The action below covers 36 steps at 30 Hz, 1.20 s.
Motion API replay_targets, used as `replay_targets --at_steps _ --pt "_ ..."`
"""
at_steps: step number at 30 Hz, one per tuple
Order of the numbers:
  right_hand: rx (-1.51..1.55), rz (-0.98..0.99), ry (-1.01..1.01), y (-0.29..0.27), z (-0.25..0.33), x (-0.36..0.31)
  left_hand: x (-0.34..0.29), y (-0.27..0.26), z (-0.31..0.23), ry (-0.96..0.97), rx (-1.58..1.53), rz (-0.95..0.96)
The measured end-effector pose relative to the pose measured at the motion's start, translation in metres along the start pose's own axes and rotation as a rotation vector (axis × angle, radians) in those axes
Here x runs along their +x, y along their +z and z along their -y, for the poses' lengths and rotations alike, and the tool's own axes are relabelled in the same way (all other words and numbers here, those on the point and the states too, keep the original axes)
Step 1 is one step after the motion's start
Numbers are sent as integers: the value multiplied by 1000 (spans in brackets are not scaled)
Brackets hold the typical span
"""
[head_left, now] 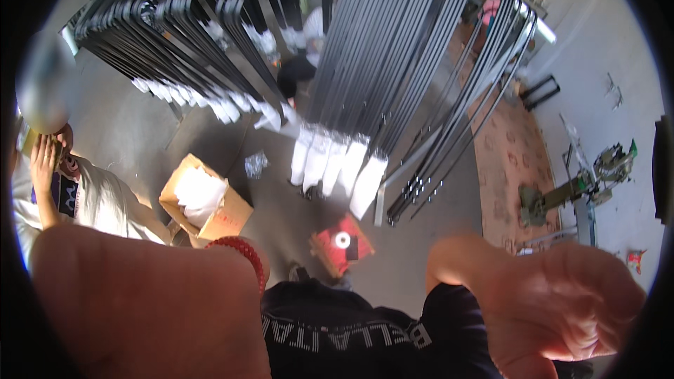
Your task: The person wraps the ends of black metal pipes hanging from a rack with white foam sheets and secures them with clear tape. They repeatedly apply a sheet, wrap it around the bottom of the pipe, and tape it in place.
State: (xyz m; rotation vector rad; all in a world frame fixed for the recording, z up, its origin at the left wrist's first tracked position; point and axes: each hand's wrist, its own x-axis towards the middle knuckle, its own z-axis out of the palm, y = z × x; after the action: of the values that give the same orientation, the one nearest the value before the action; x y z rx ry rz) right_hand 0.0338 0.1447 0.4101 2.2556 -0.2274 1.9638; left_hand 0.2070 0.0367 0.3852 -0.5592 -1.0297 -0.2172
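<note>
My left hand (147,302) looms large and blurred at the lower left, very near the camera. A red beaded bracelet (242,253) circles its wrist, and its fingers are out of sight. My right hand (562,302) is raised at the lower right, palm partly showing, thumb apart from loosely bent fingers. Nothing shows in its palm, though its fingertips are hard to make out. Neither hand visibly touches the long black bars (379,49) hanging in rows ahead. White wrapping (330,161) covers the lower ends of many bars.
An open cardboard box (235,214) with white material stands left of centre. Beyond my dark shirt is a red stool (358,245) bearing a white roll. Another person (105,196) is at the left. A green machine (562,193) stands at right beside a pinkish patterned surface (502,161).
</note>
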Motion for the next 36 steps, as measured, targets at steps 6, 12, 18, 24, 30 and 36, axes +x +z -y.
replay_targets --at_steps 6,12,18,24,30,36 --pt "-10 96 -94 15 6 15 34 -31 -20 154 53 13" --pt "-75 130 -141 16 -6 36 72 -65 -34 265 228 89" --pt "-164 -43 712 26 -48 -107 -52 -158 -70 -1084 582 689" --pt "65 82 2046 -2 -6 -421 -263 -304 -238 -2012 513 966" --pt "234 430 1686 1 -62 -487 -242 -303 -178 -1823 779 1477" --pt "384 -16 1819 89 -113 -325 -265 -230 -85 -1395 733 1630"
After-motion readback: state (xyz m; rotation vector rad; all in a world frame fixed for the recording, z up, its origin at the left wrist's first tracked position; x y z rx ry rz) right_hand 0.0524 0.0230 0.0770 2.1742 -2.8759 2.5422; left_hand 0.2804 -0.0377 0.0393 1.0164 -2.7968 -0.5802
